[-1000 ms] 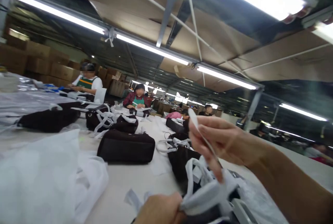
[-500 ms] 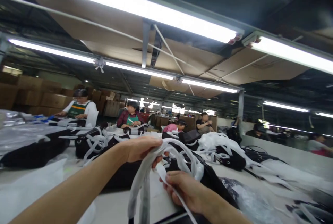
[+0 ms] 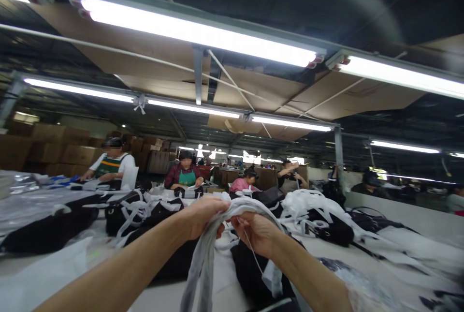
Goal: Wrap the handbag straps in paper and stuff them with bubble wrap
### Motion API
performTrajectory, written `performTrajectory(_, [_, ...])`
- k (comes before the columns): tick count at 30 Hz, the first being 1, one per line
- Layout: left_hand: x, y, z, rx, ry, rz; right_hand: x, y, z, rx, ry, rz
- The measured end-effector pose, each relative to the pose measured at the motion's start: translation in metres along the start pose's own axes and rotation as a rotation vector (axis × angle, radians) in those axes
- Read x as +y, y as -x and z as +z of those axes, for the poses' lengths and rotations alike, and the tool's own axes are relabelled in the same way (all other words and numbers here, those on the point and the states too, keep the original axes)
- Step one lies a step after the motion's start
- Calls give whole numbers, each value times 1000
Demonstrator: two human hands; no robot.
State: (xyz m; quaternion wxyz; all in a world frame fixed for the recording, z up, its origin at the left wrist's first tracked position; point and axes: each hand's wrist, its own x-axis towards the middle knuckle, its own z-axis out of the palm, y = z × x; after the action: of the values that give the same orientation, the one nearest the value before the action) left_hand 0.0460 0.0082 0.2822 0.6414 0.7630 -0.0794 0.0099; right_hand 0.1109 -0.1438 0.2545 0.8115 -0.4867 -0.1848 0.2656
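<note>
A pair of bag straps (image 3: 203, 263), wrapped in pale whitish covering, arches up in front of me. My left hand (image 3: 203, 216) is closed around them near the top of the arch. Just right of it, my right hand (image 3: 258, 232) pinches a thin white strip (image 3: 270, 275) against the straps' underside, and the strip's loose end hangs below. A black bag (image 3: 244, 261) lies under my hands, partly hidden by my right forearm. The fingertips of my left hand are partly hidden behind the straps.
Black bags (image 3: 329, 227) with white wrapping lie across the white table (image 3: 155, 297). Clear plastic (image 3: 366, 292) lies at the right, and a white sheet (image 3: 54, 273) at the left. Several people work beyond, one in a green apron (image 3: 108, 167). Cardboard boxes (image 3: 76, 150) stand behind.
My right hand has moved up and in, from below the arch to the straps beside my left hand. The strip's end now hangs below it. The view has shifted slightly.
</note>
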Motion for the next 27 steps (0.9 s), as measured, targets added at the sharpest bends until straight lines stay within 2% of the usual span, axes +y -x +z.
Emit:
performTrajectory(4, [3,-8,16,106,-21,77,-5,8,5,60,-79,36])
performTrajectory(7, [2,-15,20,184,-49,167,-6,22,10,65,-98,64])
performTrajectory(10, [-3,-20,17,239,-78,233,-2,44,11,39,-113,78])
performTrajectory(13, [-7,-20,16,243,-96,293,0,67,8,-43,-110,59])
performTrajectory(15, [-6,-18,17,223,-100,338,-2,79,7,-91,-74,-6])
performTrajectory(19, [2,-14,23,181,-94,447,-17,89,7,-130,21,-269])
performTrajectory(24, [10,-12,31,198,-69,555,-31,79,5,-80,349,-536])
performTrajectory(27, [14,-9,35,227,-40,588,-38,73,11,-51,372,-590])
